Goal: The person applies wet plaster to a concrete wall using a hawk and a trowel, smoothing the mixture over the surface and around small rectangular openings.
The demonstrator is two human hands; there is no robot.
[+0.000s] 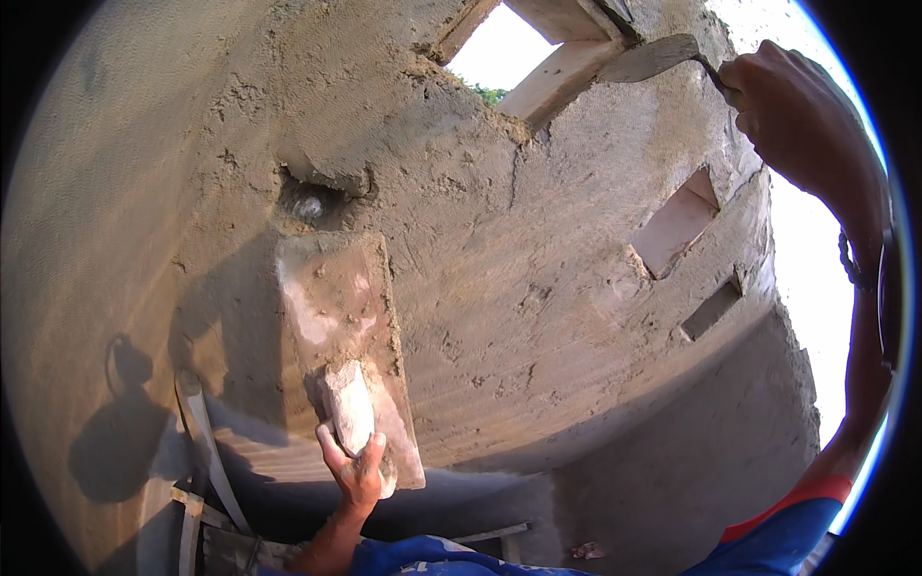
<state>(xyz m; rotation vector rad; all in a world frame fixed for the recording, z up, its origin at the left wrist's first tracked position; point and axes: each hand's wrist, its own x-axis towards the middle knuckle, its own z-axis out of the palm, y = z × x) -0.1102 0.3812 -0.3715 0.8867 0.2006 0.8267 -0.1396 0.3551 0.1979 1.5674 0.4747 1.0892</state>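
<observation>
My right hand (792, 115) is raised at the upper right, closed round the handle of a pointing trowel (658, 60). The trowel's mortar-smeared blade lies by the lower right corner of a square window opening (567, 82) in the rough plastered wall (461, 278). Low and left of centre, my left hand (355, 470) grips the pale, mortar-caked handle of a long plastering float (331, 307). Its board stands lengthwise along the wall, with damp mortar stuck to the face. Whether the board touches the wall I cannot tell.
A ragged hole (312, 204) sits just above the float. Two smaller recesses, one larger (677, 223) and one narrow (713, 309), are at the right. Wooden planks (206, 451) stand at the lower left. Bright daylight shows beyond the wall's right edge.
</observation>
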